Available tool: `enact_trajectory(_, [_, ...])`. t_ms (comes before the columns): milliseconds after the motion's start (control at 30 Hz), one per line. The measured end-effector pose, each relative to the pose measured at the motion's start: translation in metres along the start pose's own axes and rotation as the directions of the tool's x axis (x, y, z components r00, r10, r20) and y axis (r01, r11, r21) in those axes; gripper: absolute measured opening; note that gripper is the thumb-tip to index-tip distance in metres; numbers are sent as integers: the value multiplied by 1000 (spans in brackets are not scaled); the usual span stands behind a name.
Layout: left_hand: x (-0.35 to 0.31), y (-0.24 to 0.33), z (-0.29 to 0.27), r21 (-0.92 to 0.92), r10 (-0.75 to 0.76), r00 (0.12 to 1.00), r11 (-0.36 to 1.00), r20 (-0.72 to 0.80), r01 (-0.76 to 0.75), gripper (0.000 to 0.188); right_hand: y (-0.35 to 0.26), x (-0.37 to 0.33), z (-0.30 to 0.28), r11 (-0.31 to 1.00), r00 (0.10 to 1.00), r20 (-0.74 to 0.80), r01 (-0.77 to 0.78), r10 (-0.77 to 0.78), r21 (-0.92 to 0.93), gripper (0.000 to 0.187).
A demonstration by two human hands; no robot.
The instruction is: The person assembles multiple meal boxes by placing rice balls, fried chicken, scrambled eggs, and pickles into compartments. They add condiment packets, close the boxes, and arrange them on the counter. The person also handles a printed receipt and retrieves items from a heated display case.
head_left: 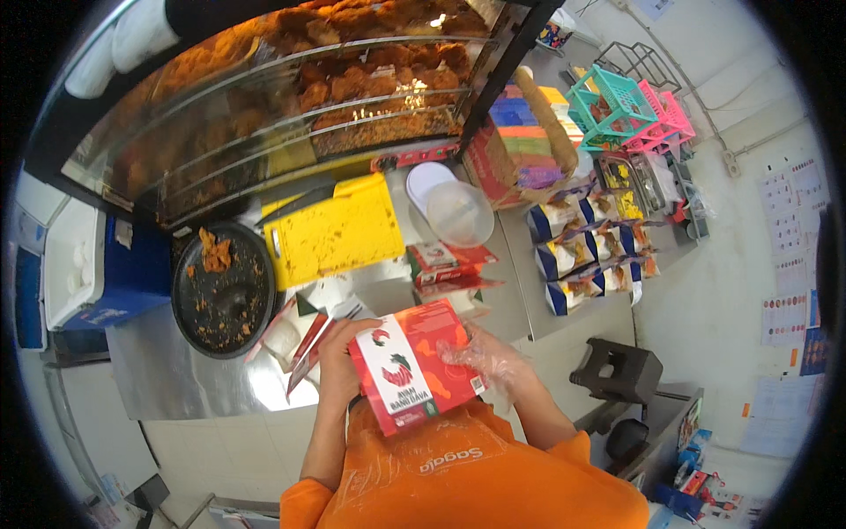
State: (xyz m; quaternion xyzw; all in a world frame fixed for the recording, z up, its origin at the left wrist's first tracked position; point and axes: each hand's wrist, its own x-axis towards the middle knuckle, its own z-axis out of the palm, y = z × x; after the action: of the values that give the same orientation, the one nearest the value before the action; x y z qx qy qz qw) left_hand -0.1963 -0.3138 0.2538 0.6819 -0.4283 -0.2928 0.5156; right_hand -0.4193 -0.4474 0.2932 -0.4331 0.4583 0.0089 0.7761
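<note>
Before my chest is a red and white cardboard food box (407,366), its printed broad face turned up. My left hand (342,353) is bare and grips the box's left edge. In a clear plastic glove, my right hand (486,357) is closed around the right edge, its thumb on the front face. Just beyond on the steel counter lie red and white food boxes (441,269). To the left, next to my left hand, stands an opened box (295,339) with something white and rounded in it.
A yellow cutting board (335,231) with crumbs lies by a round black pan (198,304) holding fried scraps. Behind them rises a glass display case (291,119) of fried food. Filled blue and white boxes (564,251) and plastic baskets (604,110) stand at the right.
</note>
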Motion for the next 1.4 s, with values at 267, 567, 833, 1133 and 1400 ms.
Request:
enact_trajectory(267, [119,27,25,-332,43,682,894,730,300,105,-40,23,-143,943,943,-19,333,-334,-15,26])
enact_trajectory(567, [143,20,68,-527,-151,931,789,331,315,68,-137,126,-354,680,439,-522,411,-732,-608,34])
enact_trajectory(833, [37,13,90,-390,-338,917,831,212,396,38,-215,112,-67,187,241,-75,488,-968,-853,41])
enact_trajectory(1133, [-27,-3,28,-107,-446,868,895,-217,433,34,-432,267,79,-437,198,435,34,-878,-899,39])
enact_trajectory(1400, [-129,-53,6,-216,-717,694,670,59,711,26,-467,329,66,-348,520,182,-241,-835,-906,39])
